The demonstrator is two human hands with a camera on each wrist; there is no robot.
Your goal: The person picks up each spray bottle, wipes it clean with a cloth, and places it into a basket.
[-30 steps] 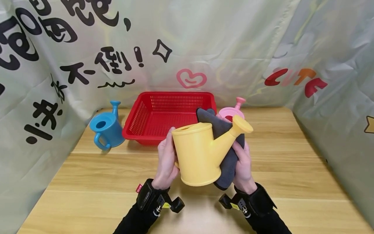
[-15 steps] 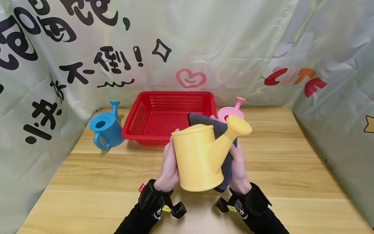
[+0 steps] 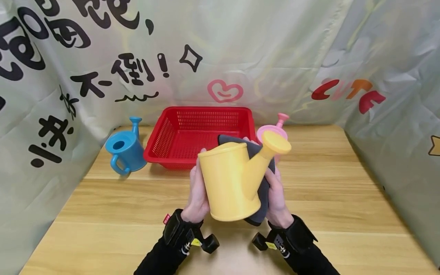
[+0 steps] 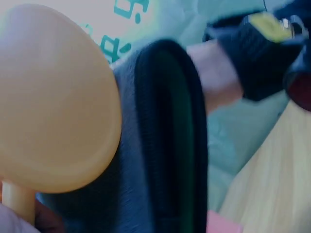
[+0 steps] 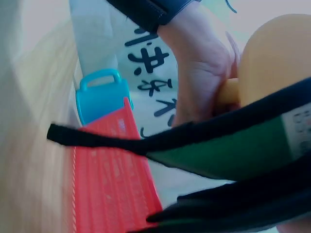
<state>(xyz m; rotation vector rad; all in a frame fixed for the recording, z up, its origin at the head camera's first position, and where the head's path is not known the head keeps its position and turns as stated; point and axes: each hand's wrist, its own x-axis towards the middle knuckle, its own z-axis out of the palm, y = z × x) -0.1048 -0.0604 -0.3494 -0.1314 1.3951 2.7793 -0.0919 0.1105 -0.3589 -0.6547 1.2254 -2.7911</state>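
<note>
A yellow watering can [image 3: 227, 183] is held up over the table, spout toward the right. My left hand [image 3: 198, 191] grips it on the left; in the right wrist view the left hand [image 5: 199, 68] is around the can's handle [image 5: 227, 92]. My right hand [image 3: 277, 196] holds a dark grey cloth [image 3: 264, 196] against the can's far right side, behind the spout. The folded cloth [image 5: 218, 153] shows a green inner face and a white label in the right wrist view. Most of the right fingers are hidden behind can and cloth.
A red plastic basket [image 3: 154, 151] stands at the back of the wooden table [image 3: 343, 214]. Left of it is a blue watering can [image 3: 127, 151], and right of it a pink watering can [image 3: 282, 121], partly covered by the yellow one. A printed curtain [image 3: 288, 49] encloses the back and sides.
My right hand and the cloth have moved left and slightly down along the yellow watering can, so less cloth shows beside the spout. The can itself has shifted a little left.
</note>
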